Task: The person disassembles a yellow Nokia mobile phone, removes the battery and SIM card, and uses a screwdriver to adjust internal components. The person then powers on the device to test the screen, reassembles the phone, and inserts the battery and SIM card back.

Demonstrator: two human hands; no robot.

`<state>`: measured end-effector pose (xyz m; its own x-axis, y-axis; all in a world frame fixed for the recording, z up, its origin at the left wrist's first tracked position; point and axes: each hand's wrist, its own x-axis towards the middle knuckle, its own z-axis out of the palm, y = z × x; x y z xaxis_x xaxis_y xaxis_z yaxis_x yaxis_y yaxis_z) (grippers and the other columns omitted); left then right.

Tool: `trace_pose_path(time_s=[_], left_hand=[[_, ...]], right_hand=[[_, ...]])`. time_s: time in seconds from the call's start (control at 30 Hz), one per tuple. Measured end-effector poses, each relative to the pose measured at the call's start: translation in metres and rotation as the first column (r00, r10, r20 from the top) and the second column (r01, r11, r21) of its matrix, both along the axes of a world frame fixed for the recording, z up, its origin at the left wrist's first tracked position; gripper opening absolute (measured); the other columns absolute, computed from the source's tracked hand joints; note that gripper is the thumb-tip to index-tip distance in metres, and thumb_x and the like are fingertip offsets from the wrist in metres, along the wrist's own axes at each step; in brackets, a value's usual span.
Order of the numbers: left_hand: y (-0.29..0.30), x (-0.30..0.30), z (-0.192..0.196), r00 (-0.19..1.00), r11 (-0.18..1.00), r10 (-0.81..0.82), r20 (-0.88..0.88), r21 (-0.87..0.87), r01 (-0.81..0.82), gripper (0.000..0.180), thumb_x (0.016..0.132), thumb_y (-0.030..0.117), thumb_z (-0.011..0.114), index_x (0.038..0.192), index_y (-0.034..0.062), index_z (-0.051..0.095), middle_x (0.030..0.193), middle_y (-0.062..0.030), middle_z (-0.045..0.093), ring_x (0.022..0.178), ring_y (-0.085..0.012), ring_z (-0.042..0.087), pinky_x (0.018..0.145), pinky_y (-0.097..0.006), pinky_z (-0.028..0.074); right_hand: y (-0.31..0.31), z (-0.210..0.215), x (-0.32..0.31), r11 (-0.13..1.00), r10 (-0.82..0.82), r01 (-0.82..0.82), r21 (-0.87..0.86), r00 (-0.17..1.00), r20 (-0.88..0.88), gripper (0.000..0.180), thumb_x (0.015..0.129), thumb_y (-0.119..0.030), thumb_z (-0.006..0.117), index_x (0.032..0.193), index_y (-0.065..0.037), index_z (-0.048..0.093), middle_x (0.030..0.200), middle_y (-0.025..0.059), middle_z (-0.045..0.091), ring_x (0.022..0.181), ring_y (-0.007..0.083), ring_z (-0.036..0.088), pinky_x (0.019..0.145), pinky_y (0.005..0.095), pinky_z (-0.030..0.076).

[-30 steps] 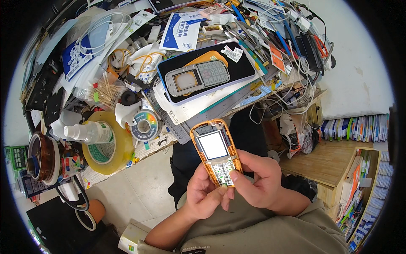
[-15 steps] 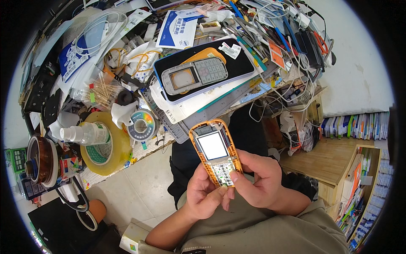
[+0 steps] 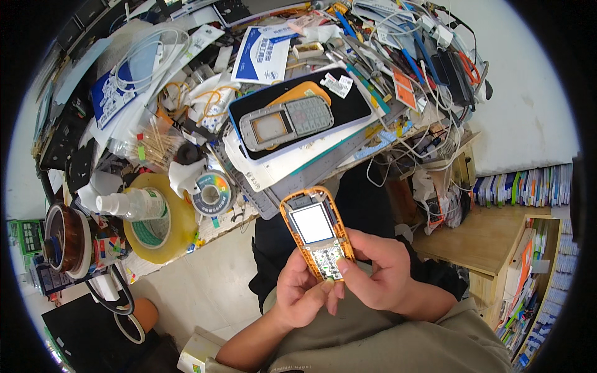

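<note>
An opened mobile phone [image 3: 324, 253], orange-framed with a lit white screen and a bare keypad circuit board, is held above my lap. My left hand [image 3: 301, 287] grips its lower left edge, the thumb at the bottom of the board. From the other side my right hand [image 3: 377, 268] closes on the lower right, its thumb lying on the board. Beyond, on the bench, a grey phone front cover [image 3: 310, 112] with keypad lies over an orange back cover [image 3: 306, 88], both resting on a larger black-screened device [image 3: 352, 107].
To the left stand a clear spray bottle [image 3: 142, 204], a yellow tape roll [image 3: 180, 231] and a solder wire spool [image 3: 214, 192]. Cotton swabs [image 3: 160, 147] lie in a bag behind them. Tools and white cables [image 3: 429, 68] crowd the back right. A wooden cabinet [image 3: 476, 230] stands at right.
The phone sits slightly lower in the picture, while the bench things have shifted a little as the view moved. Both hands keep the same hold.
</note>
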<state>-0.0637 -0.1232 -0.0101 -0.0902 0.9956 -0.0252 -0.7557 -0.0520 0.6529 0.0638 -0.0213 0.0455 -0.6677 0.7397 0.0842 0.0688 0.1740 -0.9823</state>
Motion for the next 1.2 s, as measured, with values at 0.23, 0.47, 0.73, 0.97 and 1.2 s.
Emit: trace_pose_path(time_s=[0.23, 0.47, 0.73, 0.97, 1.2], left_hand=[[0.0, 0.0, 0.0, 1.0, 1.0, 0.017, -0.023, 0.012, -0.016, 0.054, 0.088, -0.011, 0.043, 0.14, -0.0022, 0.033, 0.099, -0.0173, 0.06, 0.073, -0.018, 0.063, 0.053, -0.027, 0.054], [-0.003, -0.001, 0.003, 1.0, 0.997, 0.024, -0.009, -0.068, -0.025, 0.057, 0.087, -0.013, 0.04, 0.142, -0.0023, 0.031, 0.113, -0.0226, 0.059, 0.077, -0.0206, 0.066, 0.053, -0.029, 0.057], [-0.005, -0.005, 0.006, 1.0, 1.0, 0.017, -0.018, 0.015, -0.017, 0.055, 0.089, -0.011, 0.04, 0.141, -0.0009, 0.03, 0.098, -0.0202, 0.062, 0.071, -0.0196, 0.065, 0.053, -0.028, 0.057], [-0.011, -0.003, 0.008, 0.992, 0.998, 0.05, -0.12, 0.054, -0.044, 0.056, 0.09, -0.007, 0.043, 0.143, -0.0047, 0.027, 0.11, -0.0242, 0.059, 0.077, -0.0223, 0.067, 0.05, -0.029, 0.059], [-0.01, -0.002, 0.008, 0.987, 0.996, 0.068, -0.146, 0.067, -0.059, 0.054, 0.095, -0.004, 0.051, 0.144, -0.0042, 0.028, 0.114, -0.0222, 0.06, 0.077, -0.0193, 0.068, 0.048, -0.026, 0.058]], right_hand=[[0.002, 0.007, 0.001, 0.983, 0.053, -0.052, -0.174, 0.999, 0.004, 0.033, 0.093, 0.001, 0.057, 0.125, 0.008, 0.058, 0.084, 0.0112, 0.069, 0.063, 0.0134, 0.07, 0.058, 0.0253, 0.054], [0.003, 0.007, 0.003, 0.961, 0.1, -0.096, -0.258, 0.995, 0.002, 0.036, 0.095, -0.001, 0.058, 0.13, 0.007, 0.055, 0.087, 0.0098, 0.07, 0.069, 0.0115, 0.069, 0.058, 0.0243, 0.053], [0.003, 0.01, 0.001, 0.967, 0.136, -0.129, -0.219, 0.99, 0.019, 0.036, 0.097, -0.003, 0.059, 0.132, 0.006, 0.055, 0.087, 0.008, 0.068, 0.072, 0.007, 0.064, 0.062, 0.0224, 0.051], [-0.003, 0.006, 0.001, 0.958, 0.141, -0.152, -0.242, 0.988, -0.061, 0.037, 0.098, 0.0, 0.054, 0.134, 0.008, 0.053, 0.09, 0.0092, 0.069, 0.069, 0.0062, 0.062, 0.061, 0.0226, 0.051], [-0.004, 0.003, 0.002, 0.958, 0.131, -0.141, -0.249, 0.99, -0.058, 0.038, 0.098, -0.005, 0.056, 0.133, 0.007, 0.053, 0.093, 0.0101, 0.07, 0.073, 0.0063, 0.062, 0.063, 0.022, 0.05]])
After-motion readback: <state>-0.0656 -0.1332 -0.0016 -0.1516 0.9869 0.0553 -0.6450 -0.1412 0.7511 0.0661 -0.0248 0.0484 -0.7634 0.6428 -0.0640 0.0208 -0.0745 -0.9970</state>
